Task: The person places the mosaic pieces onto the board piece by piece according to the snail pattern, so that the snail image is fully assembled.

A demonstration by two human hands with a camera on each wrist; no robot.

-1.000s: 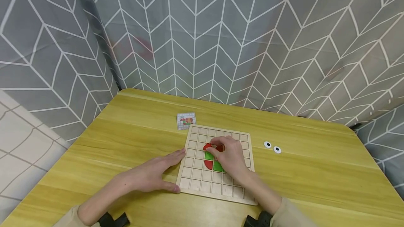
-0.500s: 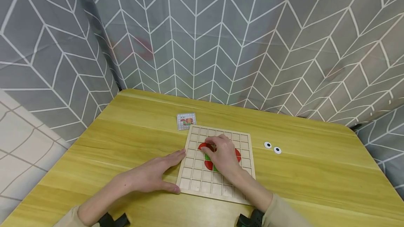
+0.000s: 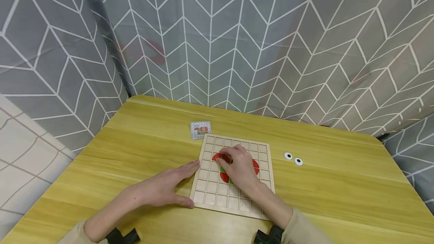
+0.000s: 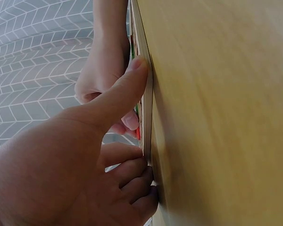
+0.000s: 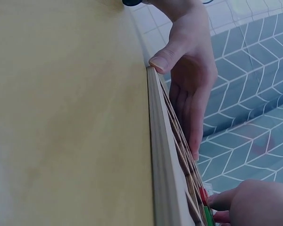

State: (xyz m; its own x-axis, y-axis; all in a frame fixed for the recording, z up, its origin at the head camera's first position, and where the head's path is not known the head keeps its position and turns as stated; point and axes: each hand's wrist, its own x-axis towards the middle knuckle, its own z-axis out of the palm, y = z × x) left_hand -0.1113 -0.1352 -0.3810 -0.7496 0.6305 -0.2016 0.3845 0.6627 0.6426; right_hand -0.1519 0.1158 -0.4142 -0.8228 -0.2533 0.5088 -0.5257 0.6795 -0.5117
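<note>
A square wooden grid board (image 3: 210,199) lies on the table. My left hand (image 3: 166,185) rests at its left edge, fingers extended and thumb at the near corner. Over the board's upper middle, my right hand (image 3: 239,166) pinches a red rounded piece (image 3: 216,156) between thumb and fingers, down at the grid. In the right wrist view that red piece (image 5: 203,194) sits at the fingertips, beside a green piece (image 5: 208,215). Below the hand shows a red quarter-round piece (image 3: 224,177); another red rounded piece (image 3: 255,166) is to its right. The hand hides part of the pattern.
A small picture card (image 3: 200,130) with a coloured pattern on a grid lies behind the board's upper left corner. To the right of the board are two round eye pieces (image 3: 288,156). A patterned grey curtain (image 3: 223,48) hangs behind the table (image 3: 339,195).
Over the last second my right hand has shifted slightly left with the red piece, uncovering the red piece on the right. Since half a second ago it has barely moved. My left hand stays put.
</note>
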